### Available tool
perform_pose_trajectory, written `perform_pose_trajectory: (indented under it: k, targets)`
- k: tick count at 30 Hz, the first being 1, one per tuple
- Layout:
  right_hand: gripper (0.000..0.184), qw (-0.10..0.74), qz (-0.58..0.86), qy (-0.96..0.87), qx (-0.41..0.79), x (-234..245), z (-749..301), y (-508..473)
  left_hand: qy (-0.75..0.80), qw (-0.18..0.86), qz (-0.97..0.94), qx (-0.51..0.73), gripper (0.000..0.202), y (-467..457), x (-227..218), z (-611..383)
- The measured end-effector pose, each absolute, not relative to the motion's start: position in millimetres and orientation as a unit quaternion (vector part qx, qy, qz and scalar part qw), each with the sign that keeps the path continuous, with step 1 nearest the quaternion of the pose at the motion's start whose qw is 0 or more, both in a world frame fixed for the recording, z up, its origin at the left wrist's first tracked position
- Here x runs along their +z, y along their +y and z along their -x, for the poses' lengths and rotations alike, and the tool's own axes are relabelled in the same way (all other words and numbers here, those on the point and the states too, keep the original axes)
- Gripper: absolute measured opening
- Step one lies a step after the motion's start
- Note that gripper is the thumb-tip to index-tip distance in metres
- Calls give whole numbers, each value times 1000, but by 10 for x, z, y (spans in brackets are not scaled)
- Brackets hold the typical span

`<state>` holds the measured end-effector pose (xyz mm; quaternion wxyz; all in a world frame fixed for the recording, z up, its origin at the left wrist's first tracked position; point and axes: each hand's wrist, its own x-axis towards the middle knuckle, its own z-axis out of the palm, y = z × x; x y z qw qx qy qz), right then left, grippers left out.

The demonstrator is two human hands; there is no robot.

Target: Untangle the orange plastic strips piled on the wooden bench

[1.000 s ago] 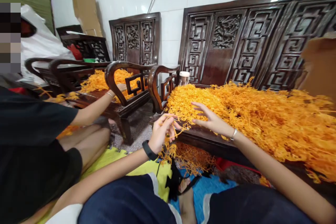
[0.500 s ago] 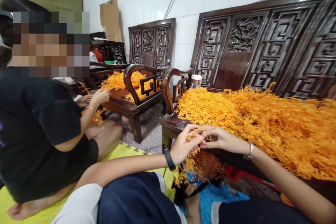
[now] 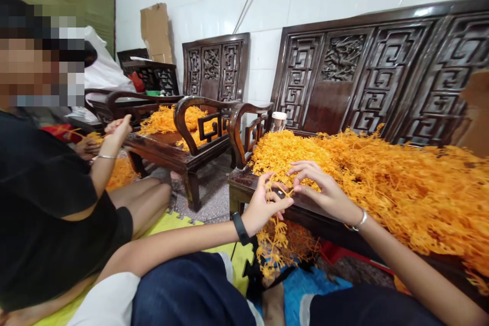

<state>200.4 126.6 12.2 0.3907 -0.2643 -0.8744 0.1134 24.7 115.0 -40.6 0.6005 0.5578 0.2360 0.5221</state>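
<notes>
My left hand [image 3: 265,206], with a dark band on its wrist, is closed around thin orange plastic strands that look like artificial plant stems. Below it a branching orange bunch [image 3: 272,249] hangs down. My right hand [image 3: 324,191], wearing a silver bracelet, is just to the right, thumb and index finger pinched at the end of an orange strand [image 3: 287,192] that runs across from the left hand. Its other fingers are raised. Both hands are in front of the wooden bench edge, beside a large orange heap [image 3: 367,173] of the same stems.
A carved dark bench back [image 3: 344,76] rises behind the heap. A lidded cup [image 3: 278,121] stands by the armrest. Left of it, a wooden chair [image 3: 164,150] bears more orange stems. A co-worker in black [image 3: 46,178] sits on the yellow mat [image 3: 179,221]. Blue sheeting [image 3: 313,285] lies below.
My hands have drawn slightly apart, and the right fingers have lifted, showing a strand between them. The view has shifted slightly. The co-worker's near hand has moved away from the chair's orange pile.
</notes>
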Motion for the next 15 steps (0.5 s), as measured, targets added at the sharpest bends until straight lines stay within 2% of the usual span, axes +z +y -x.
perform_pose_trajectory:
  k: [6,8,11,15]
  targets:
    - [11,463,280,-834,106,176,-2009,1220,245,630,-547,494,73,1141,-365,-282]
    - [12,502,299,-803,117,192,-2043,1222,260,636,-567,455,61,1126,-361,-279]
    - [12,561,326,-752,114,194,-2107,1234,280,634,-617,373,33,1091,-381,-278]
    - [12,637,349,-679,105,192,-2190,1241,266,590,-684,338,18,1084,-377,-256]
